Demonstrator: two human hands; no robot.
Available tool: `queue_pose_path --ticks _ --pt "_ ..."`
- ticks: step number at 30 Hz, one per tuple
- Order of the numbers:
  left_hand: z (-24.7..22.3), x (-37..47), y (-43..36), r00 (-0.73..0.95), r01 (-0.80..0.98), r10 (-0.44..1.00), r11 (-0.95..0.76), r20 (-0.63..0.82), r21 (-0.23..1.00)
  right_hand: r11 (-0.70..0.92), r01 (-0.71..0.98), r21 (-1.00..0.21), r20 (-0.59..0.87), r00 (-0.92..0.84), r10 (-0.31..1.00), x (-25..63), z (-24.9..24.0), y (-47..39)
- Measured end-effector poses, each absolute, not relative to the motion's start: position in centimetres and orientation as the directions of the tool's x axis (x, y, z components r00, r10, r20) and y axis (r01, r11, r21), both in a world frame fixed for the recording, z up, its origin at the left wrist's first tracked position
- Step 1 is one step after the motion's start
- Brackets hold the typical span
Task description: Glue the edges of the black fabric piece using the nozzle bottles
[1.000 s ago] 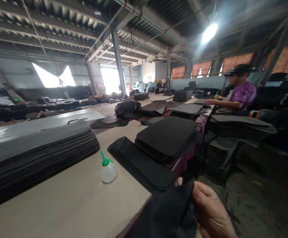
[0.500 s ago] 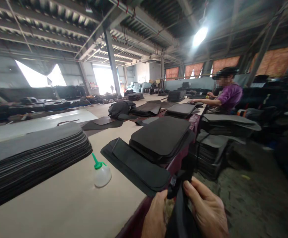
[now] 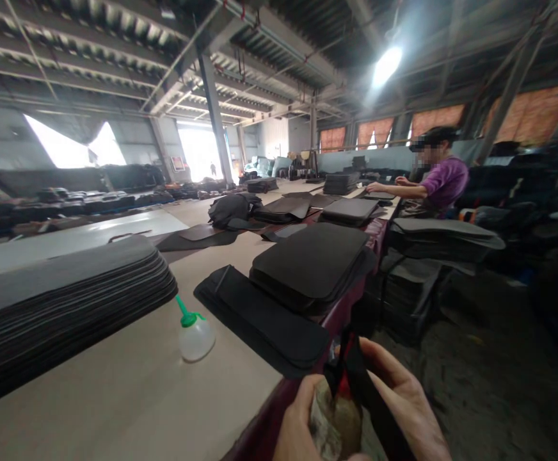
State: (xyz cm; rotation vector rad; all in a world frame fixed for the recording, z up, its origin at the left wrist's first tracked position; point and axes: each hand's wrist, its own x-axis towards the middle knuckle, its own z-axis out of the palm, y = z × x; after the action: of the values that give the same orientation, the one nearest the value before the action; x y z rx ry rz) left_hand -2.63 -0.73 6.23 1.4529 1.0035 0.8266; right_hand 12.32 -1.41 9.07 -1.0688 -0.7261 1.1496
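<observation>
My right hand [image 3: 406, 400] is closed around a black strap [image 3: 372, 397], which hangs down toward the bottom edge of the view. Close beside it, my left hand [image 3: 298, 419] is closed at the strap's dark upper part, its fingertips partly hidden. A small red patch shows by the strap. Between the hands appears a mottled beige thing [image 3: 336, 419] that I cannot make out. Just beyond, a long dark folded panel [image 3: 264, 320] lies at the table's edge, beside a pile of dark rounded panels [image 3: 312, 259].
A clear squeeze bottle [image 3: 196, 338] with a green spout stands on the beige tabletop [image 3: 139, 397]. Left of it rises a tall stack of dark sheets [image 3: 68, 301]. More stacks [image 3: 413, 282] sit off the table's right side. A person in purple [image 3: 445, 179] works farther along.
The strap has swung to the right and narrowed in view, uncovering the beige thing and a red patch. My right hand has turned slightly. The co-worker's hands have shifted.
</observation>
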Motion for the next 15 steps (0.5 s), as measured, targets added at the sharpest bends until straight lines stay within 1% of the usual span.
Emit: queue_pose_path --ticks 2,4,6,7,9,11,15 --pt "5.8 -2.5 -0.8 0.379 0.169 0.922 0.011 -0.075 0.985 0.085 -0.298 -0.951 -0.027 0.353 0.935 11.7 9.0 -1.6" --pt "5.2 -2.2 -0.8 0.375 0.179 0.925 -0.007 -0.062 0.984 0.121 -0.259 -0.958 -0.015 0.468 0.884 11.0 8.9 -1.8" --pt "4.7 -1.9 -0.9 0.364 0.202 0.930 -0.025 -0.052 0.979 0.148 -0.291 -0.945 -0.042 0.559 0.828 10.4 8.7 -2.2" --pt "4.6 -1.8 -0.9 0.354 0.226 0.933 -0.026 -0.058 0.974 0.142 -0.327 -0.934 -0.076 0.573 0.816 10.2 8.6 -2.3" --pt "4.5 -1.7 -1.0 0.344 0.278 0.936 -0.023 -0.077 0.960 0.112 -0.401 -0.909 -0.146 0.560 0.816 10.0 8.5 -2.6" --pt "4.7 -1.8 -1.0 0.352 0.287 0.932 -0.022 -0.083 0.958 0.080 -0.457 -0.886 -0.191 0.516 0.835 10.2 8.4 -2.7" --pt "4.4 -2.0 -1.0 0.364 0.254 0.926 0.002 -0.097 0.967 0.022 -0.468 -0.883 -0.209 0.435 0.876 11.4 8.5 -2.0"
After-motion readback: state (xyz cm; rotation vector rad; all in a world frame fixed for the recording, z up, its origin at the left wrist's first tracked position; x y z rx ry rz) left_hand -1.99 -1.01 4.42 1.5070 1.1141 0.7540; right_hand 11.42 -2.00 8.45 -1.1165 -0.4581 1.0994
